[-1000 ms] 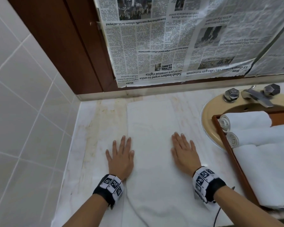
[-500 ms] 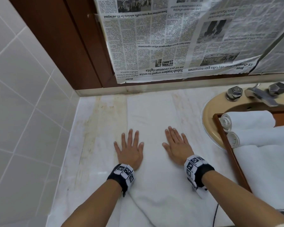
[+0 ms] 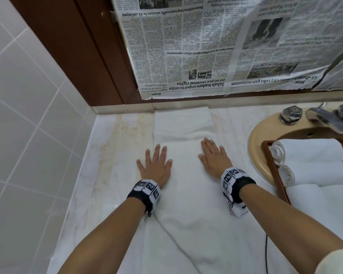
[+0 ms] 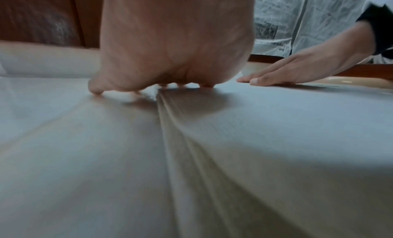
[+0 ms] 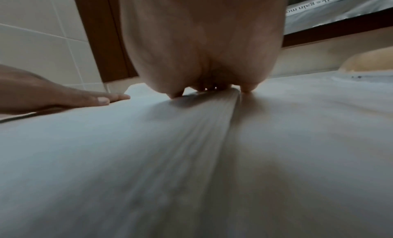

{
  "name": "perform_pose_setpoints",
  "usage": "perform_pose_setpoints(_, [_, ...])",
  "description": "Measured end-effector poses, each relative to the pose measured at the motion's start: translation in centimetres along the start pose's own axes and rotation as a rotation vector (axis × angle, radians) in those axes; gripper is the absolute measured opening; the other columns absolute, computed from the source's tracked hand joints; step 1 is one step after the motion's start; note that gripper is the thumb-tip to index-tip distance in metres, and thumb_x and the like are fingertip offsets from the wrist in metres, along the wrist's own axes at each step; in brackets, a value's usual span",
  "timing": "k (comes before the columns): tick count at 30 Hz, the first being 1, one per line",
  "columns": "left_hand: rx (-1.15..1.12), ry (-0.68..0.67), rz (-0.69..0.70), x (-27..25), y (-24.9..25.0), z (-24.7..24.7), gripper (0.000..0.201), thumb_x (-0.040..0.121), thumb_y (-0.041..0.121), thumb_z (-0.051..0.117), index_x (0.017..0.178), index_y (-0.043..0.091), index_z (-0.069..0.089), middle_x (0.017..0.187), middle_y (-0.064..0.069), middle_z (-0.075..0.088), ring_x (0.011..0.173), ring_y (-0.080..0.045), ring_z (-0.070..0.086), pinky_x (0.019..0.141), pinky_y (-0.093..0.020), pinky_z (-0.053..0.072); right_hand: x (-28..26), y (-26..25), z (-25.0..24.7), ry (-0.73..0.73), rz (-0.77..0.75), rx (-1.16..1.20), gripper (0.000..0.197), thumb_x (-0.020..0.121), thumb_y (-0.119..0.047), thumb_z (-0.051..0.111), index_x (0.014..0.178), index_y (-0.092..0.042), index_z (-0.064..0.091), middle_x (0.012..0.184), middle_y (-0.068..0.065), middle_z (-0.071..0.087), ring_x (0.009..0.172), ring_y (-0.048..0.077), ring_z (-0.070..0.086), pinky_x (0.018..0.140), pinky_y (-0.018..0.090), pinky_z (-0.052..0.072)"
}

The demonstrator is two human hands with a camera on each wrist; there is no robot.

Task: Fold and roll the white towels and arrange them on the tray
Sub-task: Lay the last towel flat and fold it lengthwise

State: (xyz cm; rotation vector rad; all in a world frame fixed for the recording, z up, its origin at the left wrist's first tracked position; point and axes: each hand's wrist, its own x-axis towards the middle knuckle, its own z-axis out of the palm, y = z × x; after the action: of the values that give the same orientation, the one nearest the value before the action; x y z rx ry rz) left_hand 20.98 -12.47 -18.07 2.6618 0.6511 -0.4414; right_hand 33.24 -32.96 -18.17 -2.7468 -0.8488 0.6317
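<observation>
A long white towel (image 3: pixel 184 131) folded into a narrow strip lies on the marble counter (image 3: pixel 115 147), running from the back wall to the front edge. My left hand (image 3: pixel 155 165) lies flat on its left edge, fingers straight and spread. On the strip's right edge my right hand (image 3: pixel 213 157) presses flat as well. In the left wrist view my left hand (image 4: pixel 170 56) sits palm down on the towel (image 4: pixel 255 140), with my right hand (image 4: pixel 293 73) beside it. Two rolled white towels (image 3: pixel 305 151) lie in the wooden tray (image 3: pixel 273 167) at the right.
The tray sits over a beige sink (image 3: pixel 259 139) with a metal tap (image 3: pixel 325 119) behind it. More loose white towel (image 3: pixel 325 210) fills the tray's near part. Newspaper (image 3: pixel 226 46) covers the back wall; tiles (image 3: pixel 28 115) close off the left side.
Both hands have slid forward along the towel toward the back wall, staying flat, and have come somewhat closer together.
</observation>
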Motion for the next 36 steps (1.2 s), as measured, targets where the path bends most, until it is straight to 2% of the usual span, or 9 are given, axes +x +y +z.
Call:
perform_pose_setpoints(7, [-0.104, 0.012, 0.061, -6.8, -1.2, 0.8, 0.058, 0.104, 0.050, 0.031, 0.158, 0.034, 0.016, 0.166, 0.015, -0.002, 0.154, -0.020, -0.005, 0.120, -0.058, 0.002, -6.2, 0.2, 0.4, 0.071, -0.103, 0.134, 0.058, 0.103, -0.032, 0.042, 0.154, -0.008, 0.025, 0.162, 0.008, 0.021, 0.150, 0.020, 0.017, 0.120, 0.039, 0.014])
perform_pose_setpoints(13, [-0.147, 0.054, 0.144, -12.0, -2.7, 3.2, 0.060, 0.098, 0.039, 0.054, 0.153, 0.030, 0.033, 0.165, 0.007, 0.016, 0.152, -0.022, 0.011, 0.120, -0.049, 0.015, -13.8, -1.1, 3.5, 0.067, -0.156, 0.152, 0.048, 0.100, -0.029, 0.050, 0.143, -0.008, 0.045, 0.159, 0.007, 0.030, 0.148, 0.021, 0.025, 0.118, 0.038, 0.022])
perform_pose_setpoints(17, [-0.227, 0.091, 0.193, -14.0, -3.7, 4.0, 0.057, 0.086, 0.047, 0.050, 0.138, 0.025, 0.055, 0.155, 0.003, 0.039, 0.145, -0.023, 0.031, 0.116, -0.047, 0.029, -17.2, -2.1, 4.7, 0.076, -0.171, 0.175, 0.044, 0.099, -0.029, 0.054, 0.136, -0.007, 0.054, 0.155, 0.009, 0.037, 0.145, 0.022, 0.032, 0.116, 0.036, 0.027])
perform_pose_setpoints(20, [-0.237, 0.093, 0.223, -15.2, -4.1, 4.2, 0.054, 0.082, 0.052, 0.046, 0.126, 0.026, 0.065, 0.146, 0.005, 0.049, 0.137, -0.021, 0.040, 0.111, -0.044, 0.036, -18.8, -2.6, 5.0, 0.063, -0.155, 0.154, 0.044, 0.097, -0.029, 0.057, 0.135, -0.007, 0.056, 0.152, 0.007, 0.042, 0.142, 0.023, 0.036, 0.115, 0.033, 0.029])
perform_pose_setpoints(23, [-0.219, 0.079, 0.261, -16.0, -4.6, 4.1, 0.035, 0.086, 0.044, 0.057, 0.115, 0.027, 0.069, 0.142, 0.007, 0.052, 0.133, -0.020, 0.042, 0.109, -0.044, 0.038, -19.7, -3.4, 5.2, 0.040, -0.089, 0.078, 0.036, 0.096, -0.029, 0.054, 0.128, -0.012, 0.058, 0.140, 0.000, 0.048, 0.128, 0.023, 0.044, 0.101, 0.032, 0.038])
perform_pose_setpoints(25, [-0.202, 0.069, 0.287, -16.4, -4.9, 4.0, 0.022, 0.089, 0.033, 0.062, 0.109, 0.026, 0.068, 0.138, 0.008, 0.053, 0.130, -0.020, 0.042, 0.105, -0.042, 0.040, -20.2, -4.2, 5.1, 0.015, -0.029, 0.003, 0.032, 0.096, -0.029, 0.052, 0.124, -0.014, 0.057, 0.129, 0.000, 0.049, 0.120, 0.021, 0.044, 0.091, 0.032, 0.038])
perform_pose_setpoints(28, [-0.137, 0.066, 0.302, -16.5, -4.6, 4.0, 0.023, 0.089, 0.028, 0.062, 0.110, 0.022, 0.065, 0.125, 0.005, 0.054, 0.118, -0.023, 0.046, 0.090, -0.035, 0.039, -20.7, -5.3, 5.0, -0.021, 0.049, -0.044, 0.027, 0.093, -0.028, 0.053, 0.115, -0.013, 0.056, 0.119, 0.003, 0.050, 0.110, 0.024, 0.048, 0.084, 0.034, 0.040])
perform_pose_setpoints(32, [-0.053, 0.064, 0.323, -17.0, -4.1, 3.7, 0.032, 0.092, 0.028, 0.055, 0.123, 0.027, 0.060, 0.120, 0.003, 0.055, 0.119, -0.025, 0.043, 0.095, -0.038, 0.033, -21.4, -6.9, 4.4, -0.024, 0.150, -0.022, 0.023, 0.091, -0.026, 0.053, 0.111, -0.014, 0.054, 0.112, 0.004, 0.058, 0.100, 0.025, 0.056, 0.086, 0.035, 0.040])
perform_pose_setpoints(36, [-0.039, 0.128, 0.328, -17.6, -4.7, 2.9, 0.023, 0.096, 0.033, 0.053, 0.115, 0.034, 0.068, 0.118, 0.009, 0.060, 0.121, -0.022, 0.040, 0.096, -0.039, 0.030, -23.4, -8.6, 4.4, 0.013, 0.230, 0.066, 0.030, 0.091, -0.025, 0.055, 0.118, -0.013, 0.057, 0.109, 0.005, 0.066, 0.101, 0.026, 0.059, 0.087, 0.035, 0.044])
